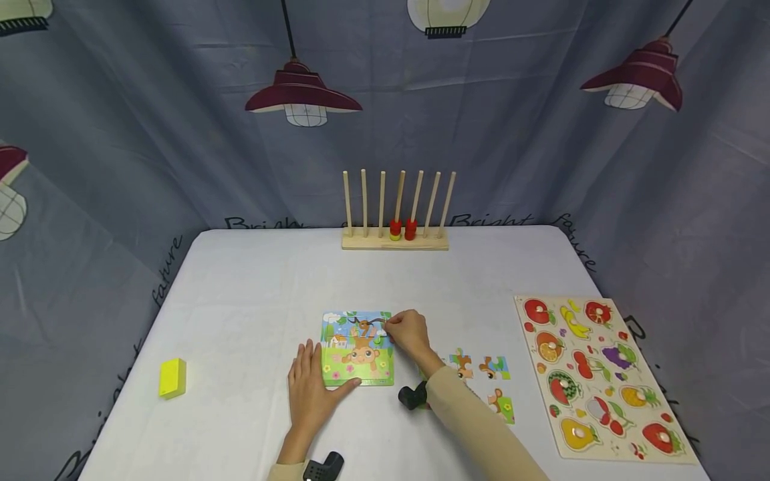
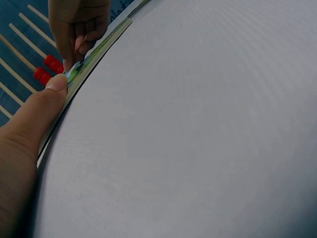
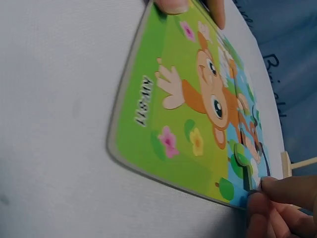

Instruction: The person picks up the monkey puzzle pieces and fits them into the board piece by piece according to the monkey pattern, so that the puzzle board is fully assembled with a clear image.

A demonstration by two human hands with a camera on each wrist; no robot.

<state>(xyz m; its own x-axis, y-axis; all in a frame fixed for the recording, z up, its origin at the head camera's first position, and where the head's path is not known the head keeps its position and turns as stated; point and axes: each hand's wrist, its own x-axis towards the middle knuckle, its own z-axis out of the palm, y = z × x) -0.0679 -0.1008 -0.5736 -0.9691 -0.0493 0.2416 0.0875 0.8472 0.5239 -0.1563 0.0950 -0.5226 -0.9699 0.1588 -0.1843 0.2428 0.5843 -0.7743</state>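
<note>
A monkey picture puzzle board (image 1: 361,379) lies on the white table in front of me. My left hand (image 1: 313,384) rests along its left side, fingers extended, with the thumb at the front edge. At the far right corner, my right hand (image 1: 410,332) pinches a puzzle piece (image 3: 254,172) between thumb and fingers. That piece sits slightly raised over the board in the right wrist view. To the right lie loose monkey puzzle pieces (image 1: 494,367), some partly covered by the right forearm.
A wooden peg rack (image 1: 394,245) with red and yellow beads stands at the table's back edge. On the right lies a fruit puzzle board (image 1: 592,401). A yellow block (image 1: 172,378) sits at the left. Behind the table hangs a grey curtain (image 1: 373,133).
</note>
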